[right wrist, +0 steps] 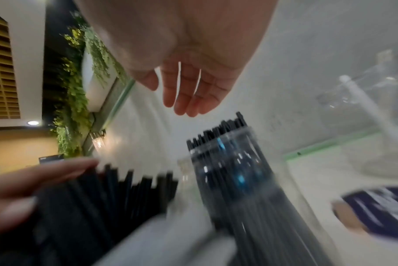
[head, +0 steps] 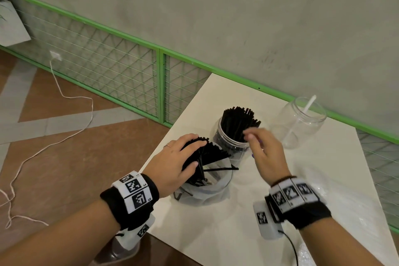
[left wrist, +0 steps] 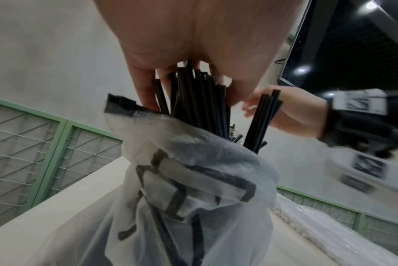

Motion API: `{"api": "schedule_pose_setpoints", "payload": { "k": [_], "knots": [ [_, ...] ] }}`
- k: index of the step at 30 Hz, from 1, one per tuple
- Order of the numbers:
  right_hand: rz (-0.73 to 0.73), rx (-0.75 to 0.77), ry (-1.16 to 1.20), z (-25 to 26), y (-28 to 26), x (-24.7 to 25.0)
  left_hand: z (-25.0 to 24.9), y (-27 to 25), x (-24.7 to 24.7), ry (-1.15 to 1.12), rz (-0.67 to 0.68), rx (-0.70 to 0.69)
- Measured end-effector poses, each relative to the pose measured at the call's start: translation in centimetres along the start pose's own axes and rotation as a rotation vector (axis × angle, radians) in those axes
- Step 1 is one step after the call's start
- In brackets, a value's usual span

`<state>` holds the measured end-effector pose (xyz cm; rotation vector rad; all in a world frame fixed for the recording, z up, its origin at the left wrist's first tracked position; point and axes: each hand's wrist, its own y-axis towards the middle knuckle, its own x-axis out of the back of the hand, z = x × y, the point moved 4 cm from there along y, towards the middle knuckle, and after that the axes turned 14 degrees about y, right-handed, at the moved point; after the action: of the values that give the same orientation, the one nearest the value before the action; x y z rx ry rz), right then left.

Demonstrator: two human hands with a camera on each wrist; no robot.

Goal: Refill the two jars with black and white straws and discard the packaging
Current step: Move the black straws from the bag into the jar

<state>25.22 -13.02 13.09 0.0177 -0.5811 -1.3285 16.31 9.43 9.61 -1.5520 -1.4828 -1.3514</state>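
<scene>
A clear plastic bag stands on the white table with black straws sticking out of it. My left hand grips the tops of those straws from above. Just behind stands a clear jar packed with black straws. My right hand hovers over that jar's right side, fingers relaxed and holding nothing. Further right is a second clear jar with a single white straw in it.
A clear-wrapped pack of white straws lies on the table to the right. A dark blue printed item lies near the jars. The table's left edge drops to a tiled floor with a white cord. A green mesh rail runs along the wall.
</scene>
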Motion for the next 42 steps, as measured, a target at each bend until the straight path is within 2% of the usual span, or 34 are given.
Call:
{"api": "schedule_pose_setpoints", "payload": {
  "k": [3, 5, 6, 9, 11, 16, 20, 23, 25, 27, 31, 35, 39, 42],
  "knots": [
    [-0.003, -0.289, 0.153, -3.6, -5.5, -0.7, 0.1, -0.4, 0.3, -0.07, 0.004, 0.0],
    [-0.003, -0.423, 0.193, -5.1, -8.0, -1.7, 0.0, -0.5, 0.5, -0.082, 0.004, -0.005],
    [0.0, -0.432, 0.176, -5.3, -8.7, -2.2, -0.1, -0.5, 0.5, -0.078, 0.006, -0.01],
    [0.015, -0.291, 0.055, -4.0, -9.4, -3.6, -0.4, -0.5, 0.5, -0.063, 0.022, -0.016],
    [0.028, -0.264, -0.029, -3.6, -9.1, -4.4, -0.5, -0.6, 0.6, -0.062, 0.031, -0.012],
    [0.083, -0.383, -0.199, -3.4, -7.5, -5.5, -0.9, -0.8, 0.8, -0.04, 0.07, -0.013],
    [0.242, -0.571, -0.203, -4.2, -6.8, -6.7, -1.3, -0.9, 0.9, 0.0, 0.074, 0.029],
    [0.281, -0.597, -0.174, -4.8, -6.7, -7.2, -1.6, -0.9, 0.7, 0.019, 0.048, 0.043],
    [0.344, -0.618, -0.291, -4.7, -6.7, -7.2, -1.7, -0.9, 0.5, 0.017, 0.043, 0.045],
    [0.339, -0.618, -0.312, -5.0, -6.7, -7.4, -1.7, -0.9, 0.3, 0.008, 0.04, 0.038],
    [0.221, -0.575, -0.136, -5.1, -6.6, -7.6, -1.7, -0.9, 0.2, -0.022, 0.037, 0.034],
    [0.164, -0.474, -0.063, -5.0, -6.3, -8.3, -1.6, -1.0, 0.3, -0.027, 0.015, 0.013],
    [0.192, -0.35, -0.193, -4.3, -5.8, -8.9, -1.2, -1.2, 0.1, -0.044, 0.005, 0.009],
    [0.275, -0.273, -0.323, -2.6, -5.2, -9.3, -0.8, -1.3, 0.1, -0.052, 0.003, 0.016]
  ]
}}
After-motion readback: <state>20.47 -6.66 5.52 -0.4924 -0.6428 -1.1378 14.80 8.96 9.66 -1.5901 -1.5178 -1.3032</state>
